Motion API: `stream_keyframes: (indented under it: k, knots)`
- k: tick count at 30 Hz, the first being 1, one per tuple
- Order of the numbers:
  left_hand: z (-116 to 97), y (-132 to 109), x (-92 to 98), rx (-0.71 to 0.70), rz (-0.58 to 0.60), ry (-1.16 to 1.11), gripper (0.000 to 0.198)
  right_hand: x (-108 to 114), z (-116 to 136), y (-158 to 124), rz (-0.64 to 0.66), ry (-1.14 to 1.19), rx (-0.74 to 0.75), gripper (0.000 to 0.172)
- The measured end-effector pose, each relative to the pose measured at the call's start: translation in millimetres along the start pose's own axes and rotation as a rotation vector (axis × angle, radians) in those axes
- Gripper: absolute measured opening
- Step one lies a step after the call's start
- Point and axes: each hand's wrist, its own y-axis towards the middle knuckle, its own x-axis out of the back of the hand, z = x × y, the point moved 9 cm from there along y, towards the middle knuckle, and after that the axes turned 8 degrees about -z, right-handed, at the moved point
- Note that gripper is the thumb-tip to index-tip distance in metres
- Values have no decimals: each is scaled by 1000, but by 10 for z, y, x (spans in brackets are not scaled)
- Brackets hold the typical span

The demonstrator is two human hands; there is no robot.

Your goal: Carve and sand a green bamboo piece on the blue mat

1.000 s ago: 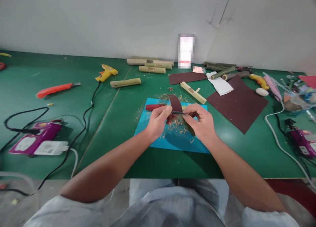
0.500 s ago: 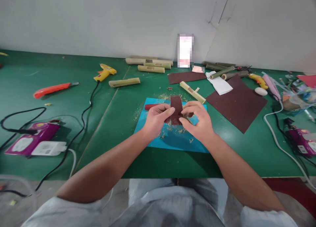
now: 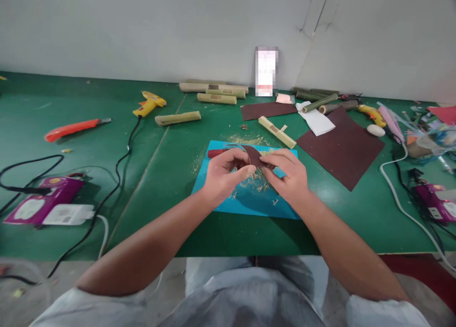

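Note:
Between my hands is a dark brown strip of sandpaper, bent into a curve over the blue sheet. My left hand pinches its near left edge with thumb and fingers. On its other side, my right hand grips the right edge, fingertips close together. Whether anything lies under the fold is hidden by the fingers. Pale shavings are scattered on the sheet below. A red handle shows just behind my left hand, its other end covered. Beyond the hands lies a notched bamboo piece.
Bamboo pieces line the back by a propped phone. Large sandpaper lies right, near a white egg-shaped thing. Left are a yellow glue gun, an orange utility knife and a purple power strip with cords.
The sandpaper strip stood up flat toward me before; now it is folded over and curved. My left fingers have curled further around it, and both hands remain over the blue sheet.

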Motion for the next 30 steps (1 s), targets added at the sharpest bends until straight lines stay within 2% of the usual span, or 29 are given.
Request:
stream_keyframes:
  k: [2,4,6,9,11,15,19,23,26,28,30]
  knots:
    - [-136,-9,48,-159,-43,71,24,24,26,11,-21,-9,32,14]
    - [-245,-24,78,-298,-69,157,34,31,43,17,-26,-10,56,12]
    - [-318,-43,57,-405,-45,264,39,21,53,16,-16,-11,73,12]
    - [-381,-77,6,-499,-12,423,20,-26,12,6,21,-14,31,12]
    - [-388,-81,12,-485,-42,492,11,-55,-102,-3,34,-19,-94,11]
    - [-354,-70,47,-402,-113,570,8,-133,-409,-79,70,72,-467,12]
    - [-266,-66,17,-352,-56,601,11,-243,-541,-160,103,334,-700,23]
    - [-225,-92,-60,-361,59,552,15,-326,-586,-208,77,598,-813,35]
    - [-228,-84,-100,-335,103,467,15,-363,-599,-212,64,698,-831,39]
    - [-206,-58,-110,-279,107,407,14,-357,-600,-198,57,698,-818,35]
    - [-96,-21,-108,-139,105,314,18,-348,-591,-186,62,692,-814,30]
